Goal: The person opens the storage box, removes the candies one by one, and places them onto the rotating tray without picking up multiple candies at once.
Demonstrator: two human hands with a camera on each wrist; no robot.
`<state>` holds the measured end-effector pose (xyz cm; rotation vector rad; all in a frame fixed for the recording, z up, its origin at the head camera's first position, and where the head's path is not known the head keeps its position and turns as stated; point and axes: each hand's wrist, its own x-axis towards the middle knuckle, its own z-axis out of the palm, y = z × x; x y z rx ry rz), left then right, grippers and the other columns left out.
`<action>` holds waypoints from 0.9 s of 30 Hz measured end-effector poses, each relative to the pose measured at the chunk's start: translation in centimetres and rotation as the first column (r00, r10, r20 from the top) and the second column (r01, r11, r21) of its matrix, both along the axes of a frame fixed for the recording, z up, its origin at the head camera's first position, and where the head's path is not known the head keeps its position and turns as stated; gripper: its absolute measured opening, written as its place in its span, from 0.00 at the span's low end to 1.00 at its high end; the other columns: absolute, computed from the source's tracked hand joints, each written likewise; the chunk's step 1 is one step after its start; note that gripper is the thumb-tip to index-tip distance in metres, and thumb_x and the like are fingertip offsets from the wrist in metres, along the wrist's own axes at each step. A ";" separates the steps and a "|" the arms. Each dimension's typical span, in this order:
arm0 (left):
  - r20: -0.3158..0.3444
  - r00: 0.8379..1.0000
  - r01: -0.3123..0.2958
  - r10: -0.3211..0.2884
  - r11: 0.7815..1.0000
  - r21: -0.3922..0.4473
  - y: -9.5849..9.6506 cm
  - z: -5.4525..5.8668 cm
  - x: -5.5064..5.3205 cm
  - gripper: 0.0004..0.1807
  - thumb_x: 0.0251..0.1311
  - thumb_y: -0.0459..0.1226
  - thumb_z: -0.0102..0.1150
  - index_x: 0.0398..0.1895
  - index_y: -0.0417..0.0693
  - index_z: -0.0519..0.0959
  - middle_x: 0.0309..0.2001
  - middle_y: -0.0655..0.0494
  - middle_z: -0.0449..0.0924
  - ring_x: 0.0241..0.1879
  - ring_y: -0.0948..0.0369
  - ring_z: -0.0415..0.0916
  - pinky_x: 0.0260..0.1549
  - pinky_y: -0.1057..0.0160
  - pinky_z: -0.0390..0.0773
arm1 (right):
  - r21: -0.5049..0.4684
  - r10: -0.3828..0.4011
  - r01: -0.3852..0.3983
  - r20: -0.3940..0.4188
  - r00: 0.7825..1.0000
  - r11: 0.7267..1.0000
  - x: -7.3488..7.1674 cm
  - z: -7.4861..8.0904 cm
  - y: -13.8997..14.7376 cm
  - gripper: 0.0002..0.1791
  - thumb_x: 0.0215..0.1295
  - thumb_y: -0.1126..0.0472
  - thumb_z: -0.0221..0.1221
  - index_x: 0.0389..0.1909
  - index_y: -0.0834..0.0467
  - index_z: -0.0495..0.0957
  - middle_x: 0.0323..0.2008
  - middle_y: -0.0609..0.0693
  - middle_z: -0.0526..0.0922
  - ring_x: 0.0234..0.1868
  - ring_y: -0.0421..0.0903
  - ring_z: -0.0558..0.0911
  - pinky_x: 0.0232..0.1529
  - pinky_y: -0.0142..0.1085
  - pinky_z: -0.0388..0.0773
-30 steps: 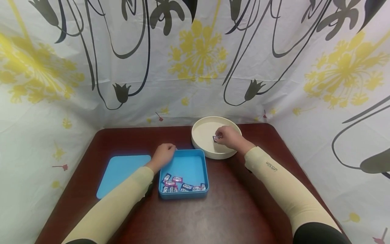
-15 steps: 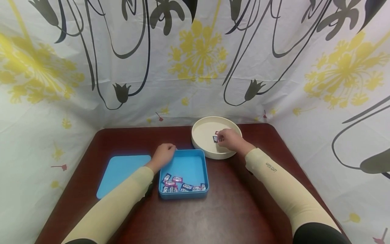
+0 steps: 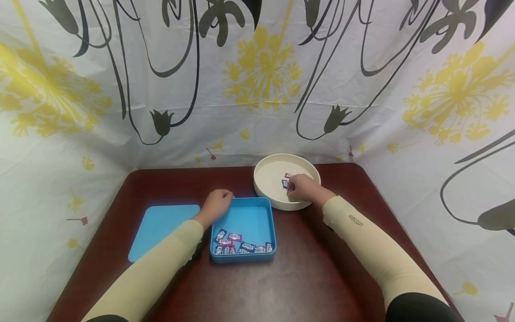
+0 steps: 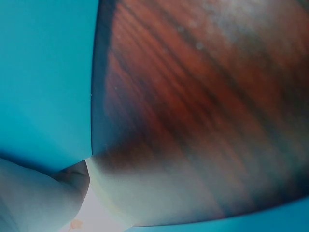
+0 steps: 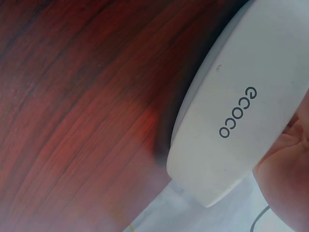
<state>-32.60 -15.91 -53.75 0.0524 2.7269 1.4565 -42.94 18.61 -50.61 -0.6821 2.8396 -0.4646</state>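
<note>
In the head view my left hand (image 3: 217,205) grips the far left corner of an open blue box (image 3: 272,228). Several small wrapped candies (image 3: 246,247), purple and pink with white lettering, lie along the box's near side. My right hand (image 3: 305,188) is inside a round cream tray (image 3: 267,167), its fingers pinching a candy mostly hidden behind them. Beside those fingertips, a dark wrapped candy (image 3: 284,184) and a reddish one (image 3: 288,175) lie on the tray floor. The right wrist view has the tray's outer wall (image 5: 231,116), marked "ecoco", with part of the hand behind it.
Left of the box a flat blue lid (image 3: 161,228) lies on the dark red wooden table (image 3: 257,290), partly under the left forearm. A patterned white curtain (image 3: 241,134) stands behind the table and on both sides.
My right hand has lowered slightly toward the near side of the tray. The dark candy, earlier at its fingertips, now lies apart on the tray, and the reddish one has come into sight. Left hand still.
</note>
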 end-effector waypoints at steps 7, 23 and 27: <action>0.005 1.000 -0.001 0.001 1.000 0.005 0.0 0.0 -0.1 0.23 0.88 0.47 0.50 0.35 0.41 0.81 0.27 0.51 0.72 0.33 0.51 0.76 0.38 0.55 0.78 | 0.016 0.034 -0.034 -0.022 0.999 0.999 -0.1 -0.2 0.0 0.03 0.67 0.62 0.75 0.37 0.56 0.90 0.33 0.47 0.87 0.38 0.48 0.82 0.46 0.44 0.81; 0.010 1.000 -0.006 0.006 1.000 0.000 -0.1 0.0 0.0 0.21 0.87 0.48 0.51 0.37 0.46 0.84 0.30 0.50 0.74 0.35 0.52 0.77 0.41 0.55 0.80 | -0.039 0.045 -0.046 -0.025 0.999 0.998 -0.1 -0.7 0.3 0.13 0.67 0.60 0.78 0.49 0.60 0.91 0.38 0.50 0.88 0.41 0.50 0.82 0.50 0.44 0.82; 0.006 1.000 -0.009 0.009 1.000 -0.007 -0.1 0.1 0.0 0.20 0.88 0.47 0.51 0.39 0.48 0.85 0.30 0.50 0.75 0.36 0.52 0.78 0.42 0.55 0.81 | -0.061 0.029 -0.031 -0.036 0.999 0.998 0.0 -0.6 0.3 0.13 0.65 0.61 0.78 0.48 0.60 0.91 0.37 0.50 0.87 0.40 0.50 0.81 0.47 0.44 0.80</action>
